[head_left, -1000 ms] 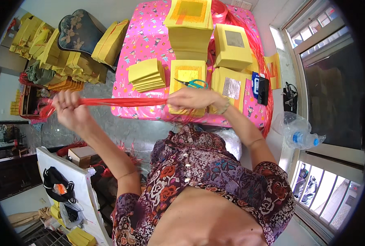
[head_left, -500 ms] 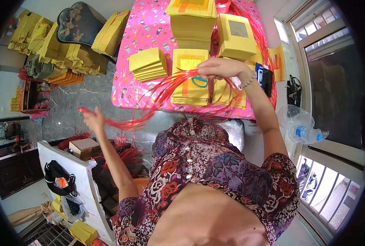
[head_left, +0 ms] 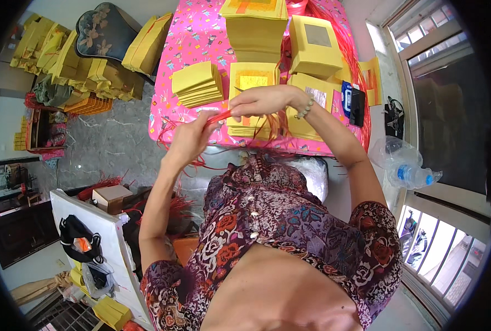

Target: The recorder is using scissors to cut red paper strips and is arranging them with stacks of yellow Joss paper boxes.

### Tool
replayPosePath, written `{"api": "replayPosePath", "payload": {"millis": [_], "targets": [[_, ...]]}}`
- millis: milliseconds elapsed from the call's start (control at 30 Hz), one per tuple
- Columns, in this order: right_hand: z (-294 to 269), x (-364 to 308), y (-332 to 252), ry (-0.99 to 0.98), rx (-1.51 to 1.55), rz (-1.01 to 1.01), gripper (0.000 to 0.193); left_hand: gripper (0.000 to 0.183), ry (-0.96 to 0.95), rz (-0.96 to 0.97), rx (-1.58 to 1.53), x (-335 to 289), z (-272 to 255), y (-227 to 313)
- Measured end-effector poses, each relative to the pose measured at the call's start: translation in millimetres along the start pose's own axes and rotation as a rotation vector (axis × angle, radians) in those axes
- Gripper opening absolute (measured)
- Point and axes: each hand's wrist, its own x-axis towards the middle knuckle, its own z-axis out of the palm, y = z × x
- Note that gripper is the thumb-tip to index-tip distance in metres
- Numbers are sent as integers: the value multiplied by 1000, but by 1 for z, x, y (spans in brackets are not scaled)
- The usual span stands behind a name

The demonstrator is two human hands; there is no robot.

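Observation:
A bundle of thin red plastic strands [head_left: 219,117] runs between my two hands over the near edge of the pink-covered table. My left hand [head_left: 188,139] is closed on the bundle, with loose ends spilling around it. From the right, my right hand [head_left: 263,101] pinches the same bundle close to the left fingers, and more strands hang below its palm. Under the right hand lies a stack of yellow paper [head_left: 248,70] with an orange printed panel. A dark pointed tip [head_left: 239,89] shows above the right knuckles; whatever it belongs to is hidden by the hand.
Fanned yellow packets [head_left: 197,85] lie left of my hands. Tall yellow stacks [head_left: 255,36] stand behind, and long red strands [head_left: 342,41] trail along the right side. A blue packet [head_left: 346,98] and a black phone-like object [head_left: 358,107] sit at the right edge.
My left hand has swung from the far left in to the right hand. The right hand has moved left and nearer. The strands, stretched wide before, are now gathered between both hands.

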Motion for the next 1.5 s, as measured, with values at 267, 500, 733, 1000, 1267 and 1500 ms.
{"api": "replayPosePath", "payload": {"millis": [267, 500, 733, 1000, 1267, 1500], "targets": [[-3, -81, 58, 252, -22, 243, 33, 12, 379, -169, -116, -73, -47, -125], [4, -71, 59, 387, -345, 187, 33, 24, 165, -500, 355, -103, -50, -172], [19, -15, 13, 362, -577, 254, 29, 71, 60, 98, -64, 8, 4, -34], [31, 0, 14, 367, -452, 127, 30, 13, -72, 74, 42, 25, 25, -26], [23, -43, 38, 399, -503, 251, 31, 9, 39, 25, 190, -14, 3, -94], [20, -27, 29, 472, -686, 225, 23, 27, 11, 53, 282, 2, 4, -70]]}}
